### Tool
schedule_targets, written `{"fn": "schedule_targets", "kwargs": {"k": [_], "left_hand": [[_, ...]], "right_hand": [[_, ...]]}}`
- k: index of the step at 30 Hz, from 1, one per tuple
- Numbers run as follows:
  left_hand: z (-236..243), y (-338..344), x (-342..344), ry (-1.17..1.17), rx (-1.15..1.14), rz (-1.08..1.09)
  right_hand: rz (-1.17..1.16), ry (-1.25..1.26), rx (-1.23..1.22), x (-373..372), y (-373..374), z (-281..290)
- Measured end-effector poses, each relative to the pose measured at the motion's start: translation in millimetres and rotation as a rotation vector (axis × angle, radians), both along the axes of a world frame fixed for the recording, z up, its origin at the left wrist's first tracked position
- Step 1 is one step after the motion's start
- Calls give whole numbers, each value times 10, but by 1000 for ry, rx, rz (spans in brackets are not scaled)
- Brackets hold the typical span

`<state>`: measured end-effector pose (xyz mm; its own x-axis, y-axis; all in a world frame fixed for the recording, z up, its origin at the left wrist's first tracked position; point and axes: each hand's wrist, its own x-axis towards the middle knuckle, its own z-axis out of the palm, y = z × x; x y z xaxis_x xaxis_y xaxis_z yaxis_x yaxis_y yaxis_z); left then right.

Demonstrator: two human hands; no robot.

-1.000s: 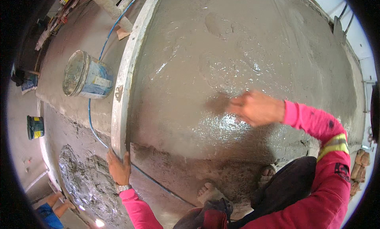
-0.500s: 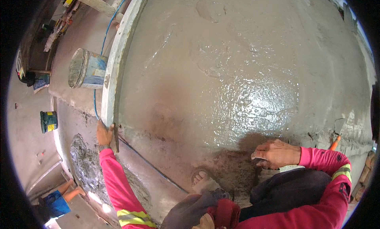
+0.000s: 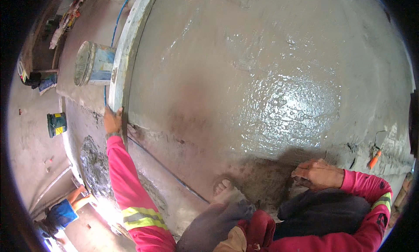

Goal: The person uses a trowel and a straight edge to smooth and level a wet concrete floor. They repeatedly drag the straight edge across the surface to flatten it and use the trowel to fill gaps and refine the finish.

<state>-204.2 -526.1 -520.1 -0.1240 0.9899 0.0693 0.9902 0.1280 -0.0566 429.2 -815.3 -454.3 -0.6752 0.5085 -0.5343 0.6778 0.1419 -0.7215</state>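
I crouch over a wide slab of wet grey cement (image 3: 270,77) that shines in the middle. My left hand (image 3: 112,120) grips the near end of a long pale straightedge rail (image 3: 131,47) lying along the slab's left edge. My right hand (image 3: 317,174) rests low on a darker, rougher patch of cement (image 3: 262,178) beside my knee. Its fingers are curled over a small dark trowel that is mostly hidden beneath them. My bare foot (image 3: 223,187) stands on the cement between the two hands.
A cement-smeared bucket (image 3: 94,63) lies left of the rail, with a small green and yellow can (image 3: 56,124) further out. A blue hose (image 3: 115,25) runs by the rail. A mortar heap (image 3: 94,165) is at lower left, near a person in blue (image 3: 61,215). An orange-handled tool (image 3: 374,159) lies at the right.
My right hand has drawn back from the shiny middle of the slab to the dark patch by my knee. My left arm has stretched further out along the rail.
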Motion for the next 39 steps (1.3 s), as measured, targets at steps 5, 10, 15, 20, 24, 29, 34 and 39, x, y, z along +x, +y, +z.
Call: {"fn": "schedule_targets", "kwargs": {"k": [5, 10, 15, 20, 24, 29, 34, 39], "left_hand": [[-95, 8, -86, 15, 41, -52], [1, 12, 64, -43, -78, -99], [83, -29, 13, -42, -61, -67], [53, 5, 272, 108, -40, 38], [93, 34, 102, 154, -42, 14], [58, 80, 115, 195, 1, 60], [102, 81, 157, 222, -35, 77], [260, 186, 85, 184, -168, 36]], "right_hand": [[11, 33, 29, -26, -55, -125], [14, 40, 9, -64, -44, -71], [-20, -5, -34, -81, -16, -15], [-30, -44, -9, -147, -2, 21], [-42, -76, 19, -58, -104, -50], [-76, -155, -109, -92, -61, -67], [-96, -129, -81, -167, 22, -71], [-28, -161, -134, -215, 67, -64]]}}
